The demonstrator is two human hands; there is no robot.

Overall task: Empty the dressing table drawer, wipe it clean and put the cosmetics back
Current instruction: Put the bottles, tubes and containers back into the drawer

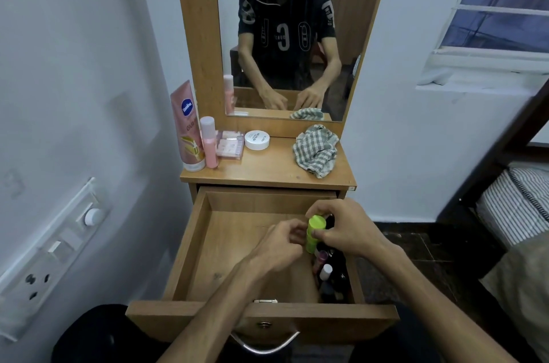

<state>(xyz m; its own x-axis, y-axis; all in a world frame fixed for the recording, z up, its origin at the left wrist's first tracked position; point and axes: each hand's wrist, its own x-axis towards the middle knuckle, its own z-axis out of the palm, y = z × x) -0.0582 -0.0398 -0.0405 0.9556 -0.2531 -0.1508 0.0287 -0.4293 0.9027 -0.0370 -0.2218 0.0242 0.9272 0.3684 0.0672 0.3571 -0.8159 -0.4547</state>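
The wooden drawer is pulled out below me. Over its right half both hands meet on a lime-green bottle. My right hand grips it from the top and right side. My left hand touches its left side with the fingertips. Several small bottles lie along the drawer's right wall. On the tabletop stand a pink lotion tube, a pink bottle, a clear box, a white round jar and a crumpled checked cloth.
A mirror rises behind the tabletop. A white wall with a switch panel is close on the left. A bed and a window are on the right. The drawer's metal handle sits near my lap.
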